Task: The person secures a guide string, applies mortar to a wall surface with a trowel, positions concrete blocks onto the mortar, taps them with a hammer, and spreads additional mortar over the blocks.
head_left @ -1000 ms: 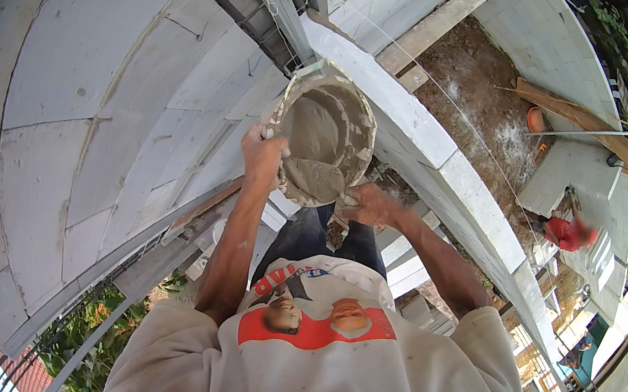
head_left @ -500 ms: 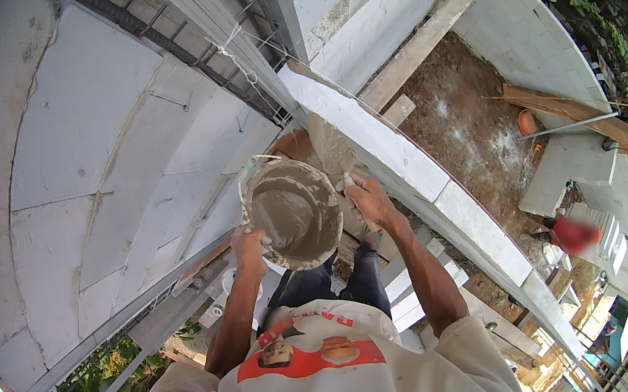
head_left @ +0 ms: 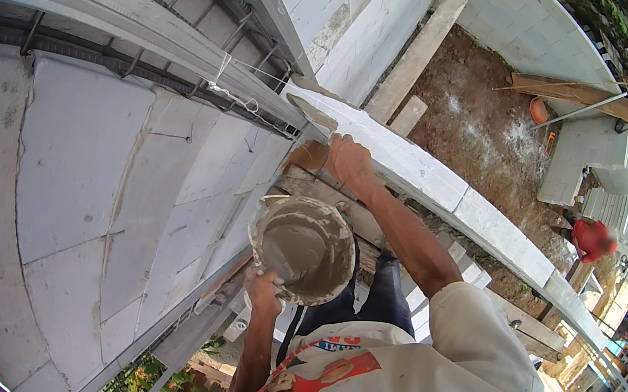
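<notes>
My left hand [head_left: 264, 288] is closed on the rim of a mortar-crusted bucket [head_left: 342, 259], held in front of my legs. Wet grey mortar [head_left: 292, 251] lies inside it. My right hand [head_left: 351, 161] is closed around the handle of a trowel [head_left: 316, 114], most of the handle hidden by the fingers. The trowel's grey blade is at the left end of a low white block wall [head_left: 422, 165], against its top edge. Whether the blade touches the block, I cannot tell. Grey mortar shows on the wall top beside the blade.
A tall block wall [head_left: 71, 154] rises on my left. Steel bars [head_left: 132, 62] and a metal channel [head_left: 145, 24] run along the upper left, with white string [head_left: 236, 95] tied there. Boards [head_left: 330, 197] lie below the bucket. A person in red [head_left: 590, 240] is beyond the low wall.
My right hand has moved the trowel up and left, from beside the bucket to the low wall's end. The bucket in my left hand sits lower and further right in the view.
</notes>
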### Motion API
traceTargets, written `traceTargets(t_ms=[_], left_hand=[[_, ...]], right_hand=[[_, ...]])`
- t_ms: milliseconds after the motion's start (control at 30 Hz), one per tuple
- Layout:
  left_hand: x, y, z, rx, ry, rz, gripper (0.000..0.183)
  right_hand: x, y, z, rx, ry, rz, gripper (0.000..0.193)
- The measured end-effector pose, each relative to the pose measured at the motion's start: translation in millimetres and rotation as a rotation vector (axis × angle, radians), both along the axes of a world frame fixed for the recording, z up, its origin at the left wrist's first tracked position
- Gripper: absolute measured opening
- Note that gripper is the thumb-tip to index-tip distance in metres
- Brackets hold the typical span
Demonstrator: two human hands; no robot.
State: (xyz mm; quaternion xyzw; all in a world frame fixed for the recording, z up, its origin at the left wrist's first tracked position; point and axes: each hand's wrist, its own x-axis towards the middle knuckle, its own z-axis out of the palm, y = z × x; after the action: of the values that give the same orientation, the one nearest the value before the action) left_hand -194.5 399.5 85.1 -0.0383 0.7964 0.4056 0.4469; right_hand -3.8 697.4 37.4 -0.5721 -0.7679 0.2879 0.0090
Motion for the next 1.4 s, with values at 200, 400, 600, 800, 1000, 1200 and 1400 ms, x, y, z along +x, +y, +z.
traceTargets(t_ms=[200, 400, 600, 800, 1000, 1200, 1400], left_hand=[[12.4, 22.8, 1.8, 0.106, 0.000, 0.045, 0.032], [23.2, 50.0, 16.7, 0.092, 0.012, -0.046, 0.033], [12.5, 16.6, -32.1, 0.143, 0.108, -0.120, 0.038], [43.6, 48.7, 8.6, 0.062, 0.142, -0.208, 0.046], [99.6, 65.8, 88.3, 0.279, 0.386, -0.319, 0.026], [115.5, 86.6, 94.4, 0.353, 0.381, -0.277, 0.016], [114.4, 104.8, 110.8, 0.473, 0.320, -0.243, 0.017]], right_hand=[[3.1, -54.7, -46.5, -0.044, 0.078, -0.244, 0.042], [31.3, -86.0, -90.8, -0.227, 0.147, -0.435, 0.044], [153.3, -177.0, -86.3, -0.291, 0.034, -0.466, 0.028], [213.7, -221.0, -7.5, -0.283, 0.298, -0.218, 0.051], [201.9, -209.9, 96.0, -0.147, -0.034, 0.287, 0.046], [151.5, -190.2, 101.7, 0.067, -0.361, 0.591, 0.028], [153.0, -193.3, 155.8, 0.092, -0.344, 0.847, 0.026]])
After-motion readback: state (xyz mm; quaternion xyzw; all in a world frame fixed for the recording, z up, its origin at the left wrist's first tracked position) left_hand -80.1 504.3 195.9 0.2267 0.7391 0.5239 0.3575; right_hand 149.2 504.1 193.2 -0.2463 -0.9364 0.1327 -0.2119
